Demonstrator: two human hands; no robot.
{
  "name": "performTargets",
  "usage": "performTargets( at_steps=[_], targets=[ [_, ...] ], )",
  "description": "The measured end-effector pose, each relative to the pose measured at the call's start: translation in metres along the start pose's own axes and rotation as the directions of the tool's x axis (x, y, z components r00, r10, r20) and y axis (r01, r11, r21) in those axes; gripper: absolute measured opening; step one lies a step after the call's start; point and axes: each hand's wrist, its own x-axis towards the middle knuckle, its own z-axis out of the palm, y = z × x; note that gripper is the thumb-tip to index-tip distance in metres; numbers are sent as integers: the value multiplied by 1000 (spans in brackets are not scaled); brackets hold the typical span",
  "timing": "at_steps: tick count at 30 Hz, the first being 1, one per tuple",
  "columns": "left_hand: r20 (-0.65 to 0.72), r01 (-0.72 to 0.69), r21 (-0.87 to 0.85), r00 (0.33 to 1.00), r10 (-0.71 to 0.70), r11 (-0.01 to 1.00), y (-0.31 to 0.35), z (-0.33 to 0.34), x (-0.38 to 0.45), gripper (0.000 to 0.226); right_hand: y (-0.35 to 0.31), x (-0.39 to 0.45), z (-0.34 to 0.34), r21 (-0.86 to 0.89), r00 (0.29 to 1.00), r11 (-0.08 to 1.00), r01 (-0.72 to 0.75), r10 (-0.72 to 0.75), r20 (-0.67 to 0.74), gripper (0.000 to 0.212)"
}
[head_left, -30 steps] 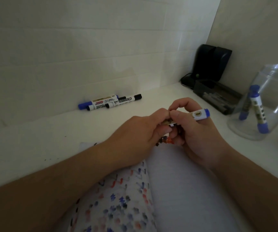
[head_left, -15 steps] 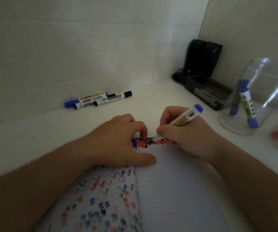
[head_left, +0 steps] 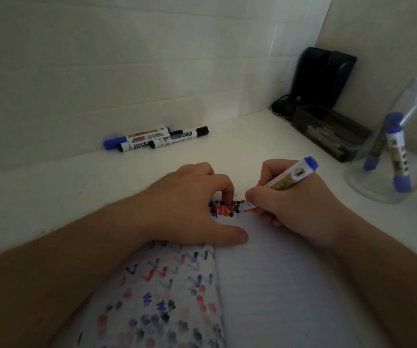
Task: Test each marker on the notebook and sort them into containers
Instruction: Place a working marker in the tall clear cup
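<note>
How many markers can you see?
6, maybe more hidden. One in the right hand, its marker touching the notebook; three markers by the wall; two markers in the clear jar.

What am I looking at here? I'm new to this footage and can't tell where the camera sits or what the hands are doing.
There is no machine: a person wears a camera on the head, looking down at their own two bare hands. The right hand grips a blue marker with its tip on the notebook, beside a patch of coloured scribbles. The left hand rests on the page, fingers curled; whether it holds the cap is hidden. Three markers lie by the wall. A clear cup on the right holds two blue ones. A dark tray sits in the corner.
</note>
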Motion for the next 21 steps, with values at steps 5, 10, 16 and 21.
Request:
performTargets(
  at_steps=[5,10,16,21],
  targets=[
    [5,5,9,1000,-5,1000,0,0,1,57,1,1,1,-44,1000,999,8,-8,11,23],
    [-1,3,8,1000,-3,1000,0,1,1,58,1,1,2,-95,999,995,34,-35,-6,26],
    [6,7,12,1000,-8,1000,1,0,0,59,0,-1,1,-76,999,997,28,-26,19,25],
    [9,9,14,1000,-9,1000,0,0,1,60,-1,-1,2,-115,999,992,46,-47,-8,29]
  ],
)
